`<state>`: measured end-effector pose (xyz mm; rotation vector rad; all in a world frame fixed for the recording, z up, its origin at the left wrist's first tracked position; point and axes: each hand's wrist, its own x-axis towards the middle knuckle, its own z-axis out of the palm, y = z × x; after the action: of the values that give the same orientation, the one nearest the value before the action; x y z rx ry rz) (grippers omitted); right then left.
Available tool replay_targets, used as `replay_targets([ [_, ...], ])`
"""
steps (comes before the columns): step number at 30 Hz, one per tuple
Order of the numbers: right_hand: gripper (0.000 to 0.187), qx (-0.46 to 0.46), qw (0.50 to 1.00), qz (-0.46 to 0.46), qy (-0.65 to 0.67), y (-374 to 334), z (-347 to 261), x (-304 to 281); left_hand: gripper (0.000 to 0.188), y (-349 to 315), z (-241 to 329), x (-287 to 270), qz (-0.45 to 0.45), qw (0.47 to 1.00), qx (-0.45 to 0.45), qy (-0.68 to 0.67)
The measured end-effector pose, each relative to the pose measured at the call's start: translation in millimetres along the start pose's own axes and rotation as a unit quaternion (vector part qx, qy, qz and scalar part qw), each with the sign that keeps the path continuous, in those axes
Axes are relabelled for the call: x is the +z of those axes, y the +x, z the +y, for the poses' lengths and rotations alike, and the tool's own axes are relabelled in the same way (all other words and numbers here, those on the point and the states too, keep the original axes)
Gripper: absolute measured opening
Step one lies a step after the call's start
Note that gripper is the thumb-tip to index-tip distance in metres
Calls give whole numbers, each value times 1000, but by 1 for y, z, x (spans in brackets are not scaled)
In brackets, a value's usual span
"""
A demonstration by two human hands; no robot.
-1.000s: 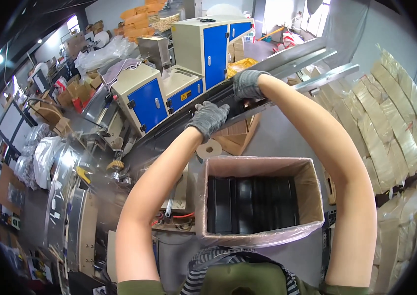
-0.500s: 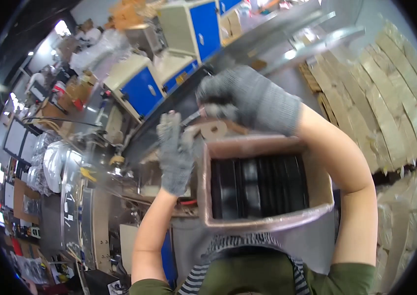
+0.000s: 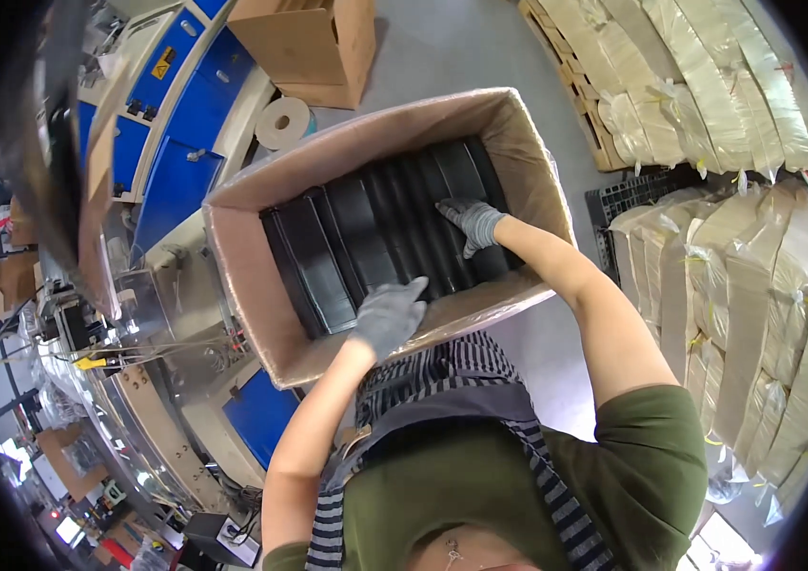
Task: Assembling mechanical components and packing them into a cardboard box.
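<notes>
A large cardboard box [image 3: 233, 276] with a plastic liner stands before me. Inside it lie several long black ribbed panels [image 3: 366, 233], side by side. Both hands wear grey knit gloves. My right hand [image 3: 473, 226] reaches over the right side and rests on the panels, fingers spread. Near the box's near wall, my left hand [image 3: 390, 314] lies over the panels' near ends, its thumb stretched out to the right. Neither hand grips anything that I can see.
Left of the box stands a machine with blue doors [image 3: 180, 181]. A white roll [image 3: 284, 124] and an open cardboard carton [image 3: 304, 48] are beyond it. Wrapped stacks of pale sheets [image 3: 737, 276] on pallets line the right. A blurred dark strip [image 3: 66, 162] hangs at upper left.
Both hands have come down from beyond the box's far edge onto the black panels inside. The right hand, closed before, is now spread. My view has shifted, bringing more floor into sight.
</notes>
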<state>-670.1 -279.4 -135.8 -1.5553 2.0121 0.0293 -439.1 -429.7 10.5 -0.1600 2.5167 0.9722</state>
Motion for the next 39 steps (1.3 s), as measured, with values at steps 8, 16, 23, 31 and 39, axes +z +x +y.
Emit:
replay_targets([
  [8,119,-11,999,-49,-22,-1,-2,-3,62,136,17,105,-288,943,-23,163],
  [16,111,-22,996,-81,-40,-8,-6,-21,58,152,12,121,-262,955,-25,139],
  [23,112,-9,995,-34,-94,-21,-4,-9,53,158,11,129,-234,963,23,133],
  [31,102,-16,995,-18,-92,-7,-21,-21,62,155,1,130,-285,946,-9,152],
  [39,97,184,905,315,218,-56,-85,-178,84,73,12,-22,-178,975,-47,-121],
])
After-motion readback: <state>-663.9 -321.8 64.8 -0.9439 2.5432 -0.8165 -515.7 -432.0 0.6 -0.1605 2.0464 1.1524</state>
